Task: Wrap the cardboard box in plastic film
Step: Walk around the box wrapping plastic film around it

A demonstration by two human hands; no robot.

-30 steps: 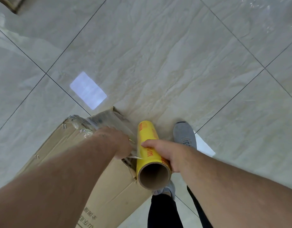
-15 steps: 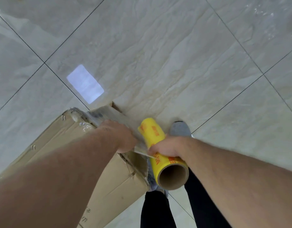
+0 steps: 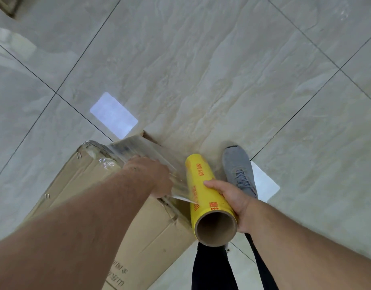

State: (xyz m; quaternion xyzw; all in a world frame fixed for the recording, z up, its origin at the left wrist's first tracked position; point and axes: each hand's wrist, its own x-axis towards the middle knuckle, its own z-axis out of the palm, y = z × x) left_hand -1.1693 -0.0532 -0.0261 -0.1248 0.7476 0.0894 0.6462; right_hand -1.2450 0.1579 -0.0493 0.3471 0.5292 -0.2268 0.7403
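One tall cardboard box, top end film-wrapped, staples visible

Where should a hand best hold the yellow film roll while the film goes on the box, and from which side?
Probably around the middle of the yellow film roll, from its right, as the right hand does. The film leaves its left side toward the cardboard box, where the left hand presses it.

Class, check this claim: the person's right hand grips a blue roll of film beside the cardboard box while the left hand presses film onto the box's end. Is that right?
Not quite. The roll of film is yellow, not blue, as the head view shows. The rest holds: the right hand grips it beside the cardboard box, and the left hand presses film onto the box's end.
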